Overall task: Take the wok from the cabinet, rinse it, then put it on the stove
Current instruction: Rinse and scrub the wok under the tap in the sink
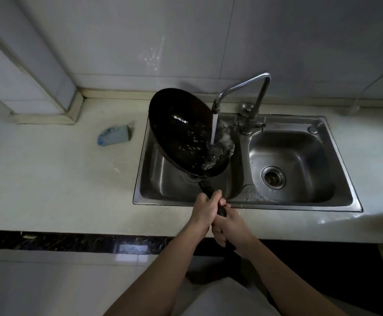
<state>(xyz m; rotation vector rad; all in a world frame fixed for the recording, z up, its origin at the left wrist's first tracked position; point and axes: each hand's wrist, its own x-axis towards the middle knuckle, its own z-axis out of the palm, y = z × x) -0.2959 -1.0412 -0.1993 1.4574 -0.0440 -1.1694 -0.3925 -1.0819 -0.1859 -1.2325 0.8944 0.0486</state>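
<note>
So the wok (183,133) is up over the left basin of the sink (299,206), tilted hard so the inside faces the right. Water (214,130) from the faucet (242,86) hits the lower right part of the bowl and splashes and bubbles there, with droplets all over the dark inside.

Both hands are on the wok's long black handle (207,189), which points back toward the person. The left hand (205,208) is higher up the handle, fingers wrapped around it. The right hand (230,226) sits just behind it with fingers curled around the handle too, and the two hands touch.

The right basin has a round drain (273,180). On the pale surface (49,179) left of the sink there's a blue-grey sponge-looking thing (115,136). White tiled wall (186,42) is behind it all.
</note>
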